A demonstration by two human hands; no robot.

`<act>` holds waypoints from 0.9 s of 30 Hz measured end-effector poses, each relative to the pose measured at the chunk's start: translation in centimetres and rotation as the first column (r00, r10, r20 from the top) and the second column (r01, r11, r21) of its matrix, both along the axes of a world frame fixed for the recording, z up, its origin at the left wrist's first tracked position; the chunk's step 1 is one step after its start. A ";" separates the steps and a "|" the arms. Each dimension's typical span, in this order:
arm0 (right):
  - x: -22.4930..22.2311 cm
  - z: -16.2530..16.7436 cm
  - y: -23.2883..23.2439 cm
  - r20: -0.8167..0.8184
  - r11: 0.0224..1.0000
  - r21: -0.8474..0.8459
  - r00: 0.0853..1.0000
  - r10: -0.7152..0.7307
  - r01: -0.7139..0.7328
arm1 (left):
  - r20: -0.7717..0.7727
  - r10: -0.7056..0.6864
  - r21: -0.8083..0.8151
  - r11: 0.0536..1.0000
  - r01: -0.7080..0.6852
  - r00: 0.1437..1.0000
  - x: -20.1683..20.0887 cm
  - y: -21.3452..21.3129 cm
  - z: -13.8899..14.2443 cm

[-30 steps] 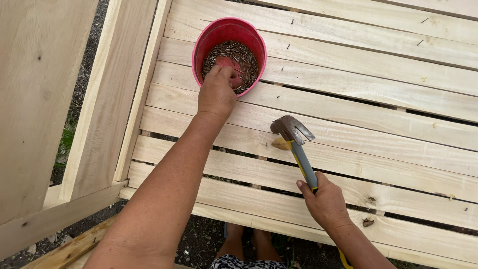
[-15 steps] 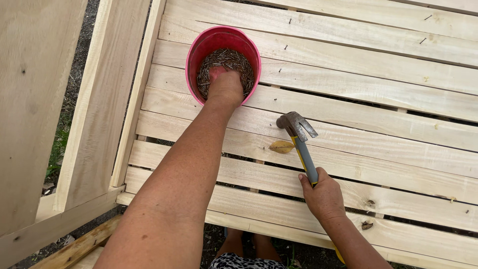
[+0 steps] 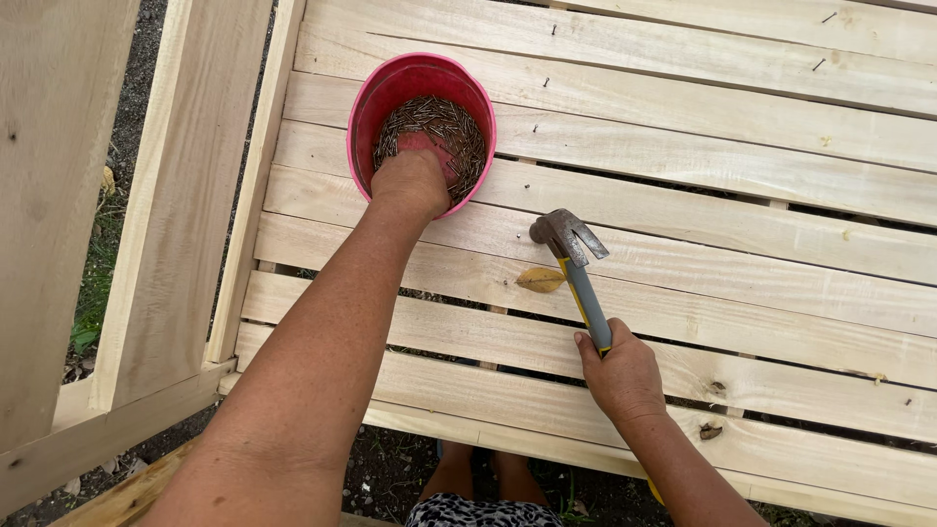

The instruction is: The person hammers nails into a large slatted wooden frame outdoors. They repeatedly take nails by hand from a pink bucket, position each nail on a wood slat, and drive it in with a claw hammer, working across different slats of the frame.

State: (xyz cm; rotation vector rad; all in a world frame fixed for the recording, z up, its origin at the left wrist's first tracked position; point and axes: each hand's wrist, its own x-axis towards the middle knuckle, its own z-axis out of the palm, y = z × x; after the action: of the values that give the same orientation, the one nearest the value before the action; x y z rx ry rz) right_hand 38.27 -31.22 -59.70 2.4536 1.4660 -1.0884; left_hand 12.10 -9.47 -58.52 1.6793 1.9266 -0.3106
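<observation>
While the right hand [image 3: 621, 376] grips the hammer [image 3: 576, 268], the left hand [image 3: 410, 182] digs, grip hidden, into the nail bowl [image 3: 363, 127].

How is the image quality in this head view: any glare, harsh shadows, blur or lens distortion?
Head view: soft, even daylight with no glare on the pale wooden slats; only faint shadows beside the hammer and the pink bowl; left hand, right hand and the nails are sharp, no motion blur; boards bow slightly near the frame edges.

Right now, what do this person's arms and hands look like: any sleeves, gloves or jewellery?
Both forearms are bare, with no sleeves in view. The left hand and right hand wear no gloves, and no watch, bracelet or ring shows. The left fingertips are hidden from view.
</observation>
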 end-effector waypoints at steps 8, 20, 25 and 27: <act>0.0 -0.1 -0.2 0.009 0.999 0.038 1.000 0.020 -0.020 | -0.159 -0.019 -0.063 0.998 0.009 0.987 1.3 0.5 0.2; 0.1 -0.3 -0.1 0.012 0.999 0.047 1.000 0.017 -0.017 | 0.094 -0.083 0.103 0.992 0.074 0.992 1.5 1.2 0.5; -0.3 0.0 0.4 0.022 1.000 0.014 1.000 0.015 -0.015 | 0.034 -0.223 0.042 0.974 0.221 0.974 3.4 2.1 0.7; -0.4 0.2 0.6 0.023 0.999 -0.036 1.000 0.000 0.001 | 0.020 -0.251 0.083 0.965 0.248 0.968 4.0 1.5 0.7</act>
State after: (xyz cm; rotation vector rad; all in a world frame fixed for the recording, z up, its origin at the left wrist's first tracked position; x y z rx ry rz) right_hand 37.86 -30.65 -59.47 2.4345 1.4262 -1.0728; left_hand 16.14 -7.98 -57.80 1.9728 1.7266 -0.3055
